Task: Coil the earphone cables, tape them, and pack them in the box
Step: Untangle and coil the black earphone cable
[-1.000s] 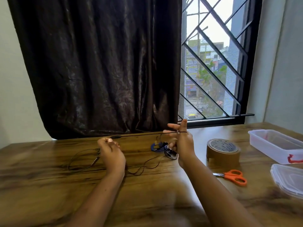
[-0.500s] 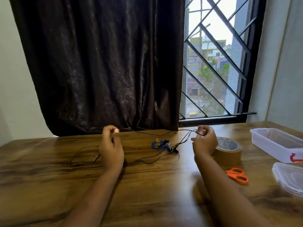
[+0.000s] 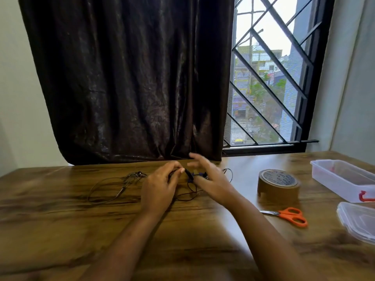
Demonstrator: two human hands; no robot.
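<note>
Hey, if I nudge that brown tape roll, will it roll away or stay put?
Likely stays put: the tape roll lies flat on the table. It looks thick and nearly full, so probably hefty. Set on edge, it might roll.

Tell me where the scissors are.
Head view: the scissors lie flat on the table at the right, just nearer than the tape roll, left of the loose clear lid.

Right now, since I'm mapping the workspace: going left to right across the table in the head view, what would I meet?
loose earphone cable → left hand → right hand → tape roll → clear box
</note>
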